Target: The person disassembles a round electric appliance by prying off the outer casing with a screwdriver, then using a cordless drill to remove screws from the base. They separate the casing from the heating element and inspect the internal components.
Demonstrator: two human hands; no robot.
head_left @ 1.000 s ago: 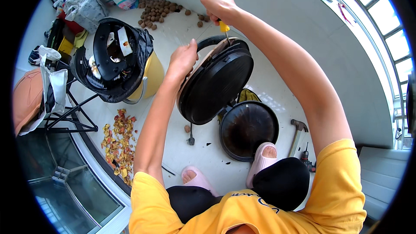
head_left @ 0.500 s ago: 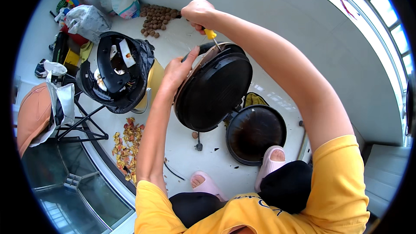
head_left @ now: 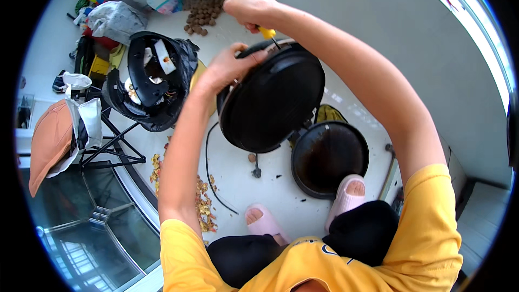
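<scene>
A black two-plate electric griddle stands opened on the floor. Its round upper half (head_left: 274, 97) is raised and tilted, while the stained lower plate (head_left: 330, 157) lies flat by my right foot. My left hand (head_left: 233, 67) grips the upper half's left rim, thumb across the edge and the other fingers partly hidden behind. Above it, my right hand (head_left: 251, 5) is closed around a screwdriver (head_left: 266, 33) with a yellow handle. The screwdriver's shaft reaches down to the top edge of the raised half; its tip is hidden there.
To the left, a yellow bucket lined with a black bag (head_left: 186, 57) holds black curved plastic parts. Nearby are a folding stool (head_left: 116, 140), dried peels (head_left: 204, 205), a black cord (head_left: 208, 154), a plug (head_left: 257, 172) and a heap of round brown balls (head_left: 203, 13). A hammer (head_left: 390, 165) lies at right.
My left hand has shifted its grip, now lying further over the rim. The screwdriver remains at the top edge, and more of the black cord shows. The whole view has shifted slightly.
</scene>
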